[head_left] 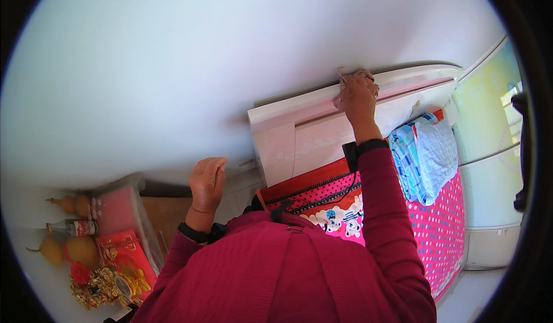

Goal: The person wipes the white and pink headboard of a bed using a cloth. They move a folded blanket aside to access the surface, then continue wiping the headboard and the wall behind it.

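Observation:
My right hand (361, 101) is closed over a crumpled pinkish-brown cloth (340, 100), which lies against the top edge of a white headboard (322, 121). Part of the cloth sticks out past my fingers on both sides. To the left, my left hand (207, 183) hovers in the air in front of my body, its fingers curled together. Nothing shows in that hand, though its palm side is partly hidden.
A bed with a pink dotted sheet (432, 231) adjoins the headboard, with folded blue bedding (429, 156) on it. At the left, a cabinet top holds gourds (80, 251), a bottle (72, 227), a red package (129, 254) and gold ornaments (95, 288). A pale wall (173, 64) rises behind.

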A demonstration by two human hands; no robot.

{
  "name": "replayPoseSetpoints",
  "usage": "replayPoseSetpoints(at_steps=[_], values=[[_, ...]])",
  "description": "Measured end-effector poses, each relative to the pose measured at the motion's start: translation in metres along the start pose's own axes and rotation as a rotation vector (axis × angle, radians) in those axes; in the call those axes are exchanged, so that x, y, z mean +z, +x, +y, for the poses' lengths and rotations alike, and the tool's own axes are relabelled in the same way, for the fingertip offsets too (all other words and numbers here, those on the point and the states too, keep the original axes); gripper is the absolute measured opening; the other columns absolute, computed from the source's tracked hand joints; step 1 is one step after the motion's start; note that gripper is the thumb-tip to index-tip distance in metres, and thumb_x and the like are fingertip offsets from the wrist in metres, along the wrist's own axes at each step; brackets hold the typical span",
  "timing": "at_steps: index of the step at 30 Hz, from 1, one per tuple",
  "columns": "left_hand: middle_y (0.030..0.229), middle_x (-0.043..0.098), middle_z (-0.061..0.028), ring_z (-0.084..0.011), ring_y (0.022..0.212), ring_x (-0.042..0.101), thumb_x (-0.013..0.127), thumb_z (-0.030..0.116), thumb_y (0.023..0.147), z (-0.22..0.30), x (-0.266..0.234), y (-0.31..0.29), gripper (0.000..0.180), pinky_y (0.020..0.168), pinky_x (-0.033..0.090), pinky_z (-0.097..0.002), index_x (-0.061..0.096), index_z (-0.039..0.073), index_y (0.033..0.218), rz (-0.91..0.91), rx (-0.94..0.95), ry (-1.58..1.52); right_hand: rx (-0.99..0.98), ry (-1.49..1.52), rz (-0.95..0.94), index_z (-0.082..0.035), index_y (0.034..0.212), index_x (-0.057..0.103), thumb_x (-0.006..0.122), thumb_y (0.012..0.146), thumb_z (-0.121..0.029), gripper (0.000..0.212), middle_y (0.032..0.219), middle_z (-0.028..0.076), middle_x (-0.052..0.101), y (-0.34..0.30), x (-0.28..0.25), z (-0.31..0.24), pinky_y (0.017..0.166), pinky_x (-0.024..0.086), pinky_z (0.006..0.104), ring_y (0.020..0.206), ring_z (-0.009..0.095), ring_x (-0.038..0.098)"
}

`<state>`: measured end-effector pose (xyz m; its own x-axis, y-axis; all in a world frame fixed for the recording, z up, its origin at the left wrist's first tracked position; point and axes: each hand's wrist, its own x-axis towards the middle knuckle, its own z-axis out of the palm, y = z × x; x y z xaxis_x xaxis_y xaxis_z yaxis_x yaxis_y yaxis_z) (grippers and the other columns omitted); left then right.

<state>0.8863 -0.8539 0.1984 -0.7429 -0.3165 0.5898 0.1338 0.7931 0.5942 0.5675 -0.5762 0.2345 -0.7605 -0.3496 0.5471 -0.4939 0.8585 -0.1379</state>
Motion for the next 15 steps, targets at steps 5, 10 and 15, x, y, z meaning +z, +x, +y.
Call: replayPoseSetpoints(at_steps=[5,10,15], values=[[0.088,0.066,-0.0121,-0.0306,0.082,0.063,0.062,-0.004,0.083,-0.003,-0.011,0.0,0.016,0.074,0.051,-0.0374,0.067,0.004,0.097,-0.01,0.017,0.05,-0.085,0.032,0.116,-0.014,0.11,0.071,0.064,0.084,-0.019,0.028,0.119,0.01,0.064,-0.017,0.008,-0.029,0.102,0.039,0.049,0.118,0.035,0.049],[0.092,0.068,-0.0122,-0.0254,0.088,0.065,0.059,-0.003,0.089,-0.016,-0.034,0.0,0.014,0.079,0.051,-0.0338,0.067,0.002,0.1,-0.08,-0.095,0.079,-0.115,0.118,0.095,-0.013,0.11,0.071,0.065,0.081,-0.016,0.03,0.12,0.011,0.063,-0.03,0.007,-0.056,0.102,0.038,0.0491,0.117,0.035,0.049],[0.093,0.069,-0.0092,-0.0182,0.088,0.066,0.058,-0.002,0.092,-0.026,-0.047,0.002,0.014,0.08,0.052,-0.0296,0.067,0.001,0.103,-0.007,-0.182,-0.004,-0.216,0.272,0.084,-0.012,0.11,0.071,0.068,0.076,-0.013,0.034,0.119,0.011,0.064,-0.044,0.003,-0.085,0.1,0.039,0.0486,0.116,0.036,0.049]])
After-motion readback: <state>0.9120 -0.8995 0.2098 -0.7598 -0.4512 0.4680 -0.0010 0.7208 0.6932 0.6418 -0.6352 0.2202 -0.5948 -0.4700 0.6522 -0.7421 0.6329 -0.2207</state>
